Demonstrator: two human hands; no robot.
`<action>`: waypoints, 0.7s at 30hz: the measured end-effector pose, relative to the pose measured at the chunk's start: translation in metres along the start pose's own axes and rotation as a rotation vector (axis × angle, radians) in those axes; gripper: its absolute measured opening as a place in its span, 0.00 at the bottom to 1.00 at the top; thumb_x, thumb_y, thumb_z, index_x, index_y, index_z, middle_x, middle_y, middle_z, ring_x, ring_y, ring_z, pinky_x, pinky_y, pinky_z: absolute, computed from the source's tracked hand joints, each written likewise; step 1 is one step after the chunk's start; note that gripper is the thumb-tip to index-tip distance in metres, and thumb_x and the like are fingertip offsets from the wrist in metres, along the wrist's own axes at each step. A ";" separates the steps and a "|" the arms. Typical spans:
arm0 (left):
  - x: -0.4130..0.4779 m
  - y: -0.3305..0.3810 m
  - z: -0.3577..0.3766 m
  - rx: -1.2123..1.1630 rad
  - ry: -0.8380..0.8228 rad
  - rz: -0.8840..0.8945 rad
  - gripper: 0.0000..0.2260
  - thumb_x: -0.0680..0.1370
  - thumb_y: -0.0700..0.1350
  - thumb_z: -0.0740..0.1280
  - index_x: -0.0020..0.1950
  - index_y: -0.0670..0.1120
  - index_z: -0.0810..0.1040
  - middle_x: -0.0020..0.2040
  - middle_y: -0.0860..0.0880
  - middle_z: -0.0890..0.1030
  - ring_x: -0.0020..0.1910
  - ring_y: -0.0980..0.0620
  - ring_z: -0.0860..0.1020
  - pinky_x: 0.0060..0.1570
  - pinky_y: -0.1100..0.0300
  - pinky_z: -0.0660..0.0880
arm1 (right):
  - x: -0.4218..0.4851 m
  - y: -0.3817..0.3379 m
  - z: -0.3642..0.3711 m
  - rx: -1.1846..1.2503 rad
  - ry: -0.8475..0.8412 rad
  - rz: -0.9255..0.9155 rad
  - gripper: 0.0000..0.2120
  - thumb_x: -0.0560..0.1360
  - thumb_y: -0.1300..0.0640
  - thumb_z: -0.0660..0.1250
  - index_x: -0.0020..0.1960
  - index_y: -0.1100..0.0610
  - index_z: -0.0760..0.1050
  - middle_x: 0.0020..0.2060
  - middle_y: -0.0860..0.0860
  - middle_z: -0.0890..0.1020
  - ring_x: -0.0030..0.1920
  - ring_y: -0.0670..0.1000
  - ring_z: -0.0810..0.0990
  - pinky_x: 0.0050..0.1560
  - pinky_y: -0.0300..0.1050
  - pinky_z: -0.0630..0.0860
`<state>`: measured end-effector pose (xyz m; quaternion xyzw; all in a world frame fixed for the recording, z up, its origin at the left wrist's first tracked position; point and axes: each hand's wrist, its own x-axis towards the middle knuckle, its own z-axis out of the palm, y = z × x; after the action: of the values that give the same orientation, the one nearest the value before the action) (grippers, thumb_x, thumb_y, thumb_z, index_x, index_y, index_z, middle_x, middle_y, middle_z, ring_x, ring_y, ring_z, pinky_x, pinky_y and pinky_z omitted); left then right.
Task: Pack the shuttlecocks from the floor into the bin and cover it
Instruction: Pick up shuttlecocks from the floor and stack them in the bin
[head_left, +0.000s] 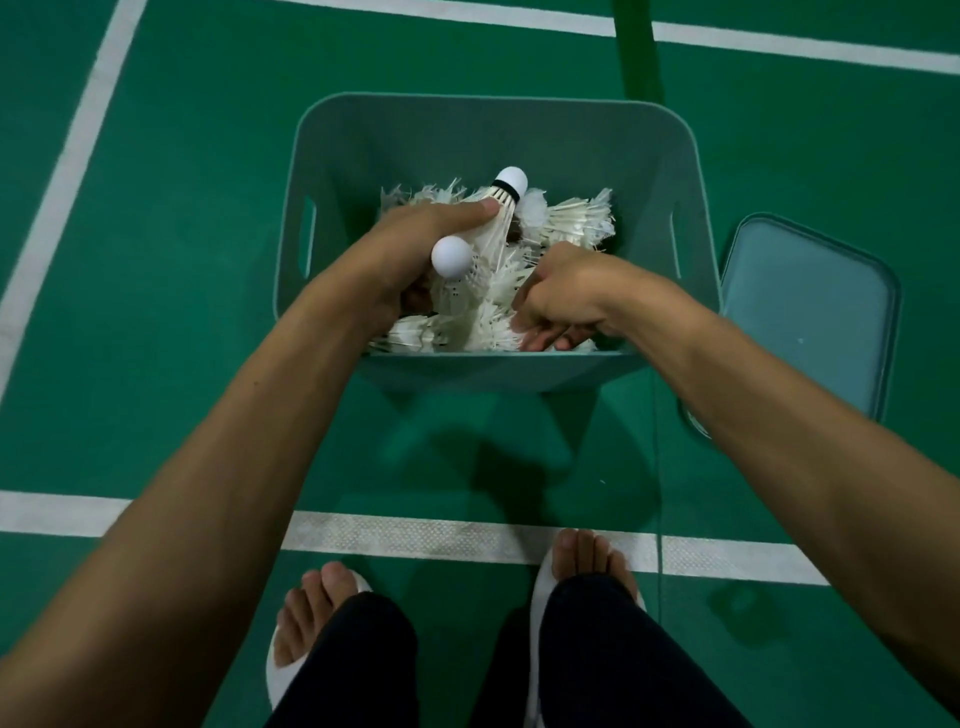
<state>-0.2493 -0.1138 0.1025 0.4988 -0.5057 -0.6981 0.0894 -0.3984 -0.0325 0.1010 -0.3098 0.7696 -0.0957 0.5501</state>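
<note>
Left hand (415, 249) grips 2 shuttlecocks (493, 228) just above the bin (467, 150). Right hand (566, 296) is curled low in the pile (571, 218) — grasping or empty, cannot tell.
Risk: pressing down could crush the pile; a loose drop could spill out.
Count — 1 bin, 1 lid (805, 312) beside it; pile too tangled to count.

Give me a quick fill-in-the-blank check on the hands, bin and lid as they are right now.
1. The left hand grips shuttlecocks over the bin; one cork carries a ____ band.
2. The lid is not on the bin; it lies on the ____.
3. From the person's view, the lid is on the bin's ____ side.
Missing words: black; floor; right.
</note>
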 end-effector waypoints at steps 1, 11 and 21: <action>0.002 -0.001 0.000 -0.011 0.003 -0.018 0.23 0.71 0.60 0.76 0.59 0.48 0.81 0.36 0.50 0.74 0.32 0.53 0.67 0.32 0.60 0.60 | 0.000 0.000 -0.002 -0.001 -0.007 0.002 0.10 0.77 0.66 0.72 0.56 0.70 0.78 0.43 0.64 0.87 0.41 0.56 0.84 0.31 0.43 0.78; 0.005 0.002 0.000 -0.059 -0.127 -0.056 0.19 0.74 0.57 0.75 0.62 0.50 0.80 0.33 0.52 0.69 0.29 0.55 0.61 0.29 0.61 0.51 | -0.037 -0.003 -0.052 0.366 0.399 -0.342 0.12 0.75 0.60 0.75 0.57 0.61 0.80 0.48 0.59 0.87 0.36 0.54 0.86 0.36 0.46 0.84; 0.005 -0.003 0.015 -0.157 -0.295 0.048 0.16 0.77 0.63 0.69 0.58 0.55 0.82 0.39 0.51 0.69 0.32 0.55 0.61 0.25 0.62 0.55 | -0.050 0.002 -0.028 0.463 0.241 -0.172 0.21 0.77 0.40 0.71 0.57 0.58 0.78 0.47 0.58 0.87 0.39 0.57 0.88 0.42 0.50 0.84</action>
<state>-0.2621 -0.1059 0.0968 0.3701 -0.4691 -0.7988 0.0698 -0.4142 -0.0075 0.1498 -0.2266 0.7580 -0.3518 0.5004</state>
